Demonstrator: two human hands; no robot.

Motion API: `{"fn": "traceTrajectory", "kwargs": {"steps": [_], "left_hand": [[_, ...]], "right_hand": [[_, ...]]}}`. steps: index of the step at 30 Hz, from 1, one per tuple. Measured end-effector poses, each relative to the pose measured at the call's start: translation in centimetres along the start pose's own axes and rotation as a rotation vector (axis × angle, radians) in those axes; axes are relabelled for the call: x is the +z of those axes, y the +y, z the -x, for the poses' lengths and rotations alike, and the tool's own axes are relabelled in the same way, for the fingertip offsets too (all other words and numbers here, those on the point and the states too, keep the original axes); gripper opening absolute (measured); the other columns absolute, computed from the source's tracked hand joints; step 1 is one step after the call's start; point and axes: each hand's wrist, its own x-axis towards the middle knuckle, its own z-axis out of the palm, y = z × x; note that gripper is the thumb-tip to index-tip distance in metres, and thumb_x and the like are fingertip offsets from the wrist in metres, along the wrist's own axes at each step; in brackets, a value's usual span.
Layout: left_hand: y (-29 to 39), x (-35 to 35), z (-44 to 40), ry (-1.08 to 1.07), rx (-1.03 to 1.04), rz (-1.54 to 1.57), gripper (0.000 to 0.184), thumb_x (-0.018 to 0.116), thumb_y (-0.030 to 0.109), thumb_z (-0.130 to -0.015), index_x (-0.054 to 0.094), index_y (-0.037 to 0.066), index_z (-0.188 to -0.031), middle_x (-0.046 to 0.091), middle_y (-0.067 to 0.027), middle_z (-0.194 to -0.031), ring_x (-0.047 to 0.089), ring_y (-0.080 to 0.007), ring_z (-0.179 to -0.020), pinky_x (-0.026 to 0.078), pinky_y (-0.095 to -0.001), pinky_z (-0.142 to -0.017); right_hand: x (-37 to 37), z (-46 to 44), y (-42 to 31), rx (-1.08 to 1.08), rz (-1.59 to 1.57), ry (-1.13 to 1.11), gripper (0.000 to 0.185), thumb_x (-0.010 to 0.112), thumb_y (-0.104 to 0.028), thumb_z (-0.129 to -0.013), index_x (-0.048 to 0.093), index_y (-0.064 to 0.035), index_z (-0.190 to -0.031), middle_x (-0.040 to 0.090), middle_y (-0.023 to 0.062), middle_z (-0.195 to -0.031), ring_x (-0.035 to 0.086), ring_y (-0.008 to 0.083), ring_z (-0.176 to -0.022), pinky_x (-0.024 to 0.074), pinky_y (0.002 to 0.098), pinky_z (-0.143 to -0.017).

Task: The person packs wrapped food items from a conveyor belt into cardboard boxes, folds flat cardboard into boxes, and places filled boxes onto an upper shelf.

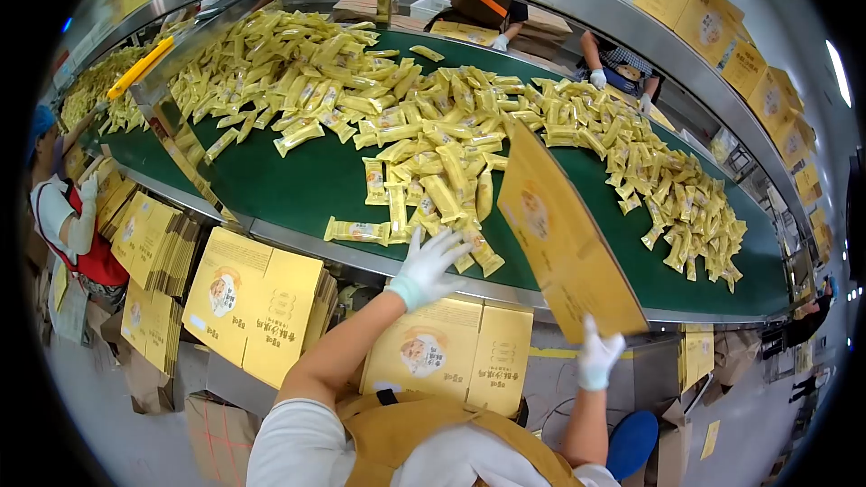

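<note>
Right hand (599, 356), in a white glove, pinches the lower edge of a flat yellow printed cardboard carton (559, 243) between thumb and fingers. The carton stands tilted over the near side of a long green conveyor belt (271, 182), its printed panel facing left.

Left hand (428, 269), in a white glove with a pale green cuff, has its fingers spread, palm down, at the belt's near metal edge (501, 292). The fingertips reach the nearest of the small yellow film-wrapped packets (442, 194); whether they press on any packet cannot be told.

The packets lie in a loose heap along the belt: a deep mass at the far left, a cluster ahead of the left hand, and a band running to the right beyond the carton.

Directly below the left hand, against the tan apron (397, 442), lies a yellow printed carton panel (451, 352). To its left stands a stack of flat yellow cartons (253, 298), leaning in a row. A round blue stool seat (631, 444) is positioned by the right forearm. At the far left, a co-worker in a red apron (95, 239) stands beside the belt.
</note>
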Motion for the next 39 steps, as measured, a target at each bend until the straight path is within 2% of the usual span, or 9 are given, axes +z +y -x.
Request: {"fn": "traceTrajectory", "kwargs": {"steps": [1, 5, 8, 11, 15, 21, 28, 34, 39], "left_hand": [[1.1, -1.7, 0.9, 0.025, -0.025, 0.1, 0.086, 0.079, 0.037, -0.076, 0.043, 0.008, -0.148, 0.044, -0.0162, -0.153, 0.035, -0.0362, -0.146, 0.018, -0.0589, -0.12], [5.1, -6.3, 5.1, 0.4, -0.097, 0.657, 0.104, 0.089, 0.022, -0.066, 0.035, 0.001, -0.152, 0.041, -0.0208, -0.154, 0.036, -0.0359, -0.145, 0.03, -0.0429, -0.119], [6.5, -10.1, 6.7, 0.043, 0.042, 0.769, 0.086, 0.085, 0.018, -0.07, 0.047, -0.005, -0.143, 0.048, -0.0223, -0.148, 0.045, -0.0369, -0.139, 0.033, -0.0433, -0.117], [6.8, -8.1, 8.4, -0.291, 0.262, 1.044, 0.045, 0.073, 0.006, -0.079, 0.067, -0.004, -0.122, 0.055, -0.0241, -0.141, 0.059, -0.0393, -0.124, 0.046, -0.0452, -0.103], [9.2, -8.7, 9.0, -0.432, 0.562, 1.101, 0.049, 0.059, 0.025, -0.092, 0.06, 0.0, -0.135, 0.051, -0.0218, -0.146, 0.043, -0.041, -0.139, 0.027, -0.05, -0.117], [10.4, -6.8, 10.5, -0.379, 0.497, 1.051, 0.05, 0.039, 0.027, -0.095, 0.062, 0.001, -0.133, 0.053, -0.0207, -0.146, 0.044, -0.0403, -0.139, 0.025, -0.052, -0.118], [10.5, -8.0, 9.2, -0.222, 0.746, 0.632, 0.045, 0.047, 0.029, -0.088, 0.067, 0.002, -0.117, 0.06, -0.0196, -0.137, 0.057, -0.0367, -0.126, 0.038, -0.0505, -0.109], [11.9, -8.8, 6.5, -0.273, 0.963, 0.672, 0.026, 0.062, 0.028, -0.081, 0.059, 0.004, -0.07, 0.066, -0.0217, -0.093, 0.064, -0.0402, -0.112, 0.046, -0.0535, -0.099], [13.2, -8.6, 4.5, -0.295, 1.025, 0.673, 0.034, 0.059, 0.034, -0.08, 0.047, 0.009, -0.06, 0.042, -0.0093, -0.062, 0.048, -0.0351, -0.061, 0.047, -0.0448, -0.069]], "right_hand": [[-2.3, 0.8, -0.1, -0.033, -0.07, 0.03, 0.033, 0.069, 0.003, -0.089, 0.064, 0.0081, -0.121, 0.069, 0.0106, -0.117, 0.063, 0.0184, -0.105, 0.0492, 0.0334, -0.095], [-6.6, 3.0, -2.3, 0.031, -0.299, -0.132, 0.04, 0.074, -0.001, -0.084, 0.063, 0.0083, -0.122, 0.068, 0.0146, -0.119, 0.064, 0.0222, -0.11, 0.0482, 0.0354, -0.1], [-9.9, 3.5, 3.0, 0.331, 0.038, -0.496, 0.069, 0.077, -0.013, -0.084, 0.046, 0.0043, -0.142, 0.061, 0.0176, -0.133, 0.06, 0.0229, -0.12, 0.0464, 0.0352, -0.102], [-7.0, 4.3, 4.7, 0.247, -0.051, -0.437, 0.08, 0.064, -0.037, -0.098, 0.022, -0.0038, -0.157, 0.04, 0.0219, -0.154, 0.042, 0.0251, -0.141, 0.0328, 0.0399, -0.115], [-5.4, 4.0, 6.4, 0.276, -0.374, -0.095, 0.083, 0.04, -0.061, -0.102, 0.021, -0.0025, -0.158, 0.036, 0.0202, -0.157, 0.039, 0.0278, -0.142, 0.0309, 0.0414, -0.115], [-2.5, 4.7, 4.6, 0.196, -0.267, 0.132, 0.07, 0.042, -0.047, -0.106, 0.027, -0.0001, -0.155, 0.042, 0.0173, -0.151, 0.041, 0.0274, -0.138, 0.0292, 0.0405, -0.116], [-4.0, 5.6, 1.8, 0.386, -0.103, 0.158, 0.048, 0.059, -0.006, -0.087, 0.045, 0.0011, -0.132, 0.057, 0.0121, -0.122, 0.056, 0.0202, -0.112, 0.0452, 0.0347, -0.099], [-4.8, 4.3, 0.4, 0.544, 0.141, 0.081, 0.048, 0.069, -0.011, -0.083, 0.048, 0.0028, -0.124, 0.063, 0.0128, -0.11, 0.062, 0.0198, -0.098, 0.0519, 0.0333, -0.087], [-3.2, 2.4, -3.6, 0.461, -0.113, -0.247, 0.035, 0.062, -0.004, -0.082, 0.053, 0.0023, -0.116, 0.064, 0.0091, -0.108, 0.062, 0.0141, -0.096, 0.0536, 0.0317, -0.08]]}}
